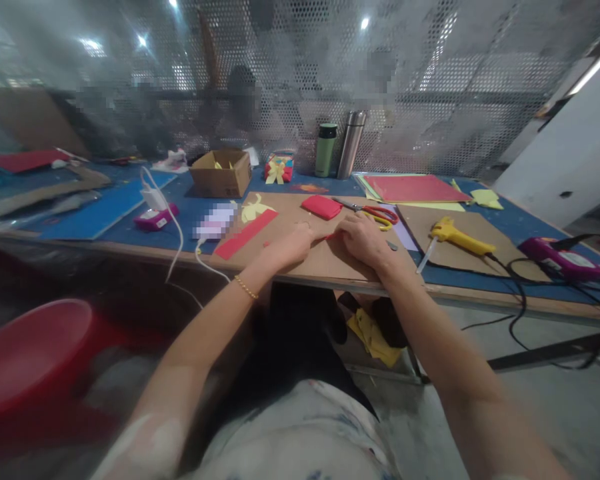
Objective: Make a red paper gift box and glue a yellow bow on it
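Patterned cloth of the person's shirt (300, 433) lies nearest, at 6 o'clock. Beyond it, both hands meet over a cardboard sheet (325, 267) on the blue surface (177, 193). The right hand (363, 235) is curled narrow, its fingertips pinching a small red piece (331, 237) that sits between the two hands. The left hand (299, 243) is loosely bent, fingertips close to that piece; whether it grips too, I cannot tell. From the hands, a red strip (247, 233) lies at 9 o'clock, a red packet (321, 207) at 12, red-handled scissors (389, 213) at 1, and a yellow glue gun (463, 239) at 3. Farther out, an open cardboard box (213, 185) at 10 o'clock holds yellow pieces (223, 165). Toward 12 stand a green bottle (325, 153) and a steel flask (351, 147), both capped, contents hidden.
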Tool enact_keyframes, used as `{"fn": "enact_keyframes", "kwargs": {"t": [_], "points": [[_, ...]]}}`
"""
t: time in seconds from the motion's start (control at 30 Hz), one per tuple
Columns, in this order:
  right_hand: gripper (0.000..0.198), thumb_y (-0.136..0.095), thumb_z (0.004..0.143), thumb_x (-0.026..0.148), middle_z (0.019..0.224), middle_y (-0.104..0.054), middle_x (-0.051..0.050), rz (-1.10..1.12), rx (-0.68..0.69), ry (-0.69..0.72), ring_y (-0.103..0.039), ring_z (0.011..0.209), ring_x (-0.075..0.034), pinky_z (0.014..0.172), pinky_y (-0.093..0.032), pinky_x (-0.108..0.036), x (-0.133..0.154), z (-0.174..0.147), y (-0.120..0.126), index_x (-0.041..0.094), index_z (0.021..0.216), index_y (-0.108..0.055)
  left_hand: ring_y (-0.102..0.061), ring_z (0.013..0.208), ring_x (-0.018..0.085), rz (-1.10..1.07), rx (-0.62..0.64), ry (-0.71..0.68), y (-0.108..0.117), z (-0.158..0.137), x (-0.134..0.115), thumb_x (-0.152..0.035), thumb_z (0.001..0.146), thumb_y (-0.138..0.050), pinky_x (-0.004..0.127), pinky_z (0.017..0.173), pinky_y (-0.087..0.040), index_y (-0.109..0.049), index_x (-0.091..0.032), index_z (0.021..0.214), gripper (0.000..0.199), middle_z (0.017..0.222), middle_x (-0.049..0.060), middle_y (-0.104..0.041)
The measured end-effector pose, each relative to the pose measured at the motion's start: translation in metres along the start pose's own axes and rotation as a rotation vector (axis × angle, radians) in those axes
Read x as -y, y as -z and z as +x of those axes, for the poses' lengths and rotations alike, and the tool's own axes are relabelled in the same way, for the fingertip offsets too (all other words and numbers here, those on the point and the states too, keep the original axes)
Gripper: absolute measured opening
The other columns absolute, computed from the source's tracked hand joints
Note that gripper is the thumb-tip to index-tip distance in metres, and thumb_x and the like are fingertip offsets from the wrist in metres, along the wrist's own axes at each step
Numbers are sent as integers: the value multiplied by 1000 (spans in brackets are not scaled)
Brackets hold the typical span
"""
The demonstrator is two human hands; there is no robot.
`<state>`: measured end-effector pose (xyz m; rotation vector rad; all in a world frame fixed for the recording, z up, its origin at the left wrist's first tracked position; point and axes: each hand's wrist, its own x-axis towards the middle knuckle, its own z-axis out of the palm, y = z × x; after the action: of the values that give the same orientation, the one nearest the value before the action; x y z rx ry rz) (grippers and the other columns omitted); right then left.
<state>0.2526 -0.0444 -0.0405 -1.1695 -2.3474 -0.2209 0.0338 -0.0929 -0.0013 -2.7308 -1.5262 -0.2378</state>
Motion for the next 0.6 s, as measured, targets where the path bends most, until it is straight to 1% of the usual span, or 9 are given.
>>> {"fn": "enact_keyframes", "kwargs": {"t": [0.1, 0.2, 0.3, 0.37, 0.4, 0.5, 0.6], "points": [[33, -48, 91, 7, 101, -78, -16, -2, 31, -23, -60, 104, -32, 89, -40, -43, 2, 0, 2, 18, 90, -79, -65, 100, 26, -50, 16, 3, 2, -3, 4, -12, 106, -44, 36, 89, -50, -76, -27, 139, 48, 107, 12, -69], [32, -49, 89, 5, 103, -78, -16, -10, 68, -55, -62, 106, -32, 90, -41, -43, 4, 1, 4, 18, 88, -78, -65, 102, 25, -117, -7, -28, 3, -6, 10, -12, 106, -43, 35, 92, -50, -76, -27, 139, 48, 108, 11, -70], [35, -47, 90, 4, 105, -78, -16, -6, -3, -58, -61, 106, -32, 94, -41, -44, 4, 3, 3, 18, 91, -79, -65, 100, 25, -186, -56, -53, 4, -8, 15, -13, 106, -44, 34, 92, -50, -78, -27, 135, 47, 106, 10, -71], [37, -47, 90, 4, 108, -78, -16, 11, -52, -36, -61, 106, -32, 94, -41, -45, 4, 3, 0, 19, 95, -80, -64, 98, 25, -178, -66, -35, 3, -8, 18, -15, 106, -45, 35, 90, -50, -81, -24, 128, 44, 104, 11, -69], [37, -47, 90, 4, 109, -78, -16, 23, -55, -10, -61, 107, -32, 93, -41, -45, 4, 4, -1, 18, 96, -80, -64, 98, 25, -167, -65, -19, 2, -8, 19, -16, 106, -45, 35, 89, -50, -83, -23, 123, 43, 103, 12, -68], [33, -50, 89, 4, 105, -76, -15, 57, 8, 80, -61, 104, -30, 91, -41, -42, 7, 5, -5, 18, 94, -79, -64, 96, 24, -162, -63, 2, -2, -6, 21, -12, 103, -45, 35, 89, -50, -85, -22, 110, 41, 102, 11, -65], [30, -49, 90, 6, 100, -75, -14, 88, 33, 107, -61, 101, -29, 91, -42, -41, 11, 6, -5, 18, 91, -77, -64, 98, 25, -164, -43, -3, -5, -4, 21, -12, 103, -46, 35, 89, -50, -84, -22, 106, 39, 101, 10, -65]]}}
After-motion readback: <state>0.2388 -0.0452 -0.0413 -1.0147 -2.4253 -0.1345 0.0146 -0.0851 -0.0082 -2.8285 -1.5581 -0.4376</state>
